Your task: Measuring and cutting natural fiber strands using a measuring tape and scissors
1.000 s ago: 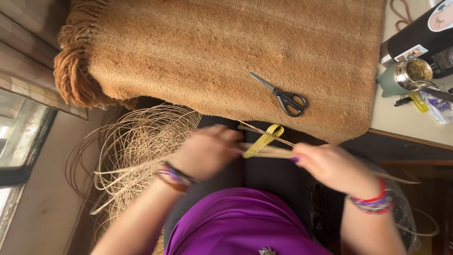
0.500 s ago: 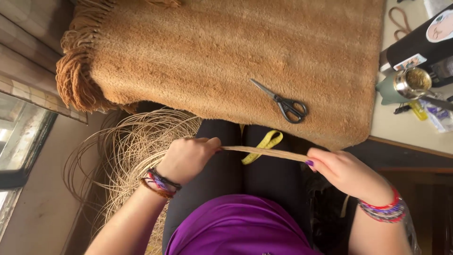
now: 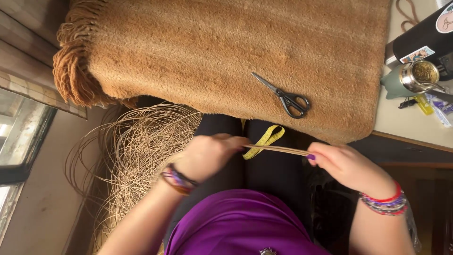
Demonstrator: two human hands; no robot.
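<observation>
The head view looks down on a thin bundle of pale reed strands [image 3: 278, 149], stretched nearly level across the person's lap at the middle of the frame. The left hand [image 3: 207, 156] closes round one end, its grip curled tight on the strands, though motion blur softens the fingers. The right hand [image 3: 347, 165] pinches the other end between thumb and fingertips, a narrow grip holding the same strands. Both wrists carry beaded bracelets.

Just behind the strands, a yellow tape measure [image 3: 264, 140] lies looped on the dark trousers, partly under the bundle. Above it, a tan fringed blanket [image 3: 212, 52] covers the bench and fills the upper frame; a pair of dark-handled scissors [image 3: 283, 97] lies closed on it, apart from both hands. At lower left, beside the left forearm, a large loose coil of reed [image 3: 137, 156] spreads over the floor. At the upper right edge stand a black bottle [image 3: 420, 40] and a green cup with a metal rim [image 3: 408, 81], with small clutter beside them.

As to progress, the pictures suggest an early stage: a few strands are gathered and drawn taut, nothing woven shows, and the main coil looks largely unused.
</observation>
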